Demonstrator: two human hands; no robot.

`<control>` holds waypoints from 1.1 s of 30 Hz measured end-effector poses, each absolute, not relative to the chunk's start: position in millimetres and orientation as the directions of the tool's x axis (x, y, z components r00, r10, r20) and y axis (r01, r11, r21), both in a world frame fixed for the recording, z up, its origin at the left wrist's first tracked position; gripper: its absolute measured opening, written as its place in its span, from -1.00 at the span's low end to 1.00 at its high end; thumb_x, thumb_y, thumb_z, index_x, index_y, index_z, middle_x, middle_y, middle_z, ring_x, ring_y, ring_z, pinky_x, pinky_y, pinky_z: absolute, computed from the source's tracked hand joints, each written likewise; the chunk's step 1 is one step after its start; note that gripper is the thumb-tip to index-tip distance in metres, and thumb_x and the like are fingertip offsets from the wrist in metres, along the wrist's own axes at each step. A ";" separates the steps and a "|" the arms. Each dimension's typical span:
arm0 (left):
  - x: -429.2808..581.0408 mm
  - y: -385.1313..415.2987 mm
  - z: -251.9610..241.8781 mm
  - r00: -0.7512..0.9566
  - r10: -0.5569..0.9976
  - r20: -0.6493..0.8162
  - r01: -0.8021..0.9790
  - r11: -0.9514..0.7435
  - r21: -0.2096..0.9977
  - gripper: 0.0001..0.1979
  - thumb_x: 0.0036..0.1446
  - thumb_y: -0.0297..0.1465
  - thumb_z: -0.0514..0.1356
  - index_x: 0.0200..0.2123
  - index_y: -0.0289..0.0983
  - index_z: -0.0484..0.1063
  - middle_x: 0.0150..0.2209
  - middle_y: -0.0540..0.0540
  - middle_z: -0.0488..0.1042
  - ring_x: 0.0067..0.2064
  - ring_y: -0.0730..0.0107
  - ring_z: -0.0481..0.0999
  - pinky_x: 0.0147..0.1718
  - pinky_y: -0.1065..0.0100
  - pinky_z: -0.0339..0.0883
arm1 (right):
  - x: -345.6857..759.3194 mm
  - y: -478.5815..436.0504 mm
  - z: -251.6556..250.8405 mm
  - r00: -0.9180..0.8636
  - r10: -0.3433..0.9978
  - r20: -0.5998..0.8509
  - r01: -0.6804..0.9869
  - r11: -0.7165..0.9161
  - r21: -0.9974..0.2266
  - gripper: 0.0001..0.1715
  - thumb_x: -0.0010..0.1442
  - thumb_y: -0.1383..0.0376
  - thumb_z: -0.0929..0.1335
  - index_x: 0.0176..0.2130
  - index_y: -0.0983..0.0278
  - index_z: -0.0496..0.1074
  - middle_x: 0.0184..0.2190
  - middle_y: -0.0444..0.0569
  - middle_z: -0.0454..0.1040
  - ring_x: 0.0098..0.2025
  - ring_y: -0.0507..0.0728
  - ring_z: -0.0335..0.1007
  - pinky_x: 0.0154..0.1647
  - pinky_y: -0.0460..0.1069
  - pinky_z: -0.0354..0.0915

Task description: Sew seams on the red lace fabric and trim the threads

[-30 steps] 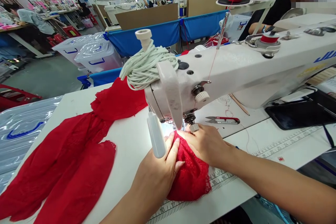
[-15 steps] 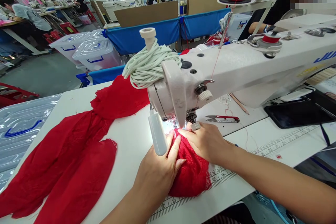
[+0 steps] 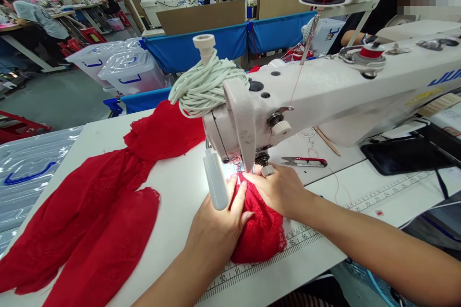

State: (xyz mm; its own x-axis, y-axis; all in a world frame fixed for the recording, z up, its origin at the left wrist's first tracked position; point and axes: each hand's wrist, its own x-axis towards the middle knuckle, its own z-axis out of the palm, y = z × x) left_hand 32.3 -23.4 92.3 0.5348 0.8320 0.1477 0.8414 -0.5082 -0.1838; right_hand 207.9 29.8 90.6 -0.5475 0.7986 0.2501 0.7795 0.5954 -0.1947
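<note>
From my remote seat, I have my left hand (image 3: 214, 228) flat, fingers slightly apart, over the red lace cloth (image 3: 259, 237), probably to smooth it; I cannot tell if my right hand (image 3: 284, 192) pinches. The sewing machine (image 3: 324, 91) looms just beyond the fingertips.

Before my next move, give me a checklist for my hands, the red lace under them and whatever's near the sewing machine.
1. Left hand on the red lace: ok, fingers laid over its left side.
2. Right hand on the red lace: ok, fingertips on its upper end.
3. Fingers clear of the needle: cannot tell; they are close to the machine head, and the needle is not clearly visible.
4. Thread leading down to the sewing machine: ok, unbroken where it shows.
5. Snips away from the hands: ok, lying beyond the right hand.
6. Other red fabric clear of the left arm: ok, table shows between.
</note>
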 end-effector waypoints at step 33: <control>37.8 -21.5 101.9 0.583 0.777 0.238 0.811 -0.540 -0.225 -0.63 0.25 -0.39 0.06 0.07 -0.43 0.37 0.06 -0.30 0.43 0.11 0.01 0.39 -0.01 0.12 0.40 | 203.6 30.9 90.4 -0.546 0.803 0.240 0.801 0.584 -0.133 -0.81 0.09 0.39 0.28 -0.32 0.25 0.48 -0.41 -0.04 0.45 -0.48 0.03 0.18 -0.55 -0.02 -0.13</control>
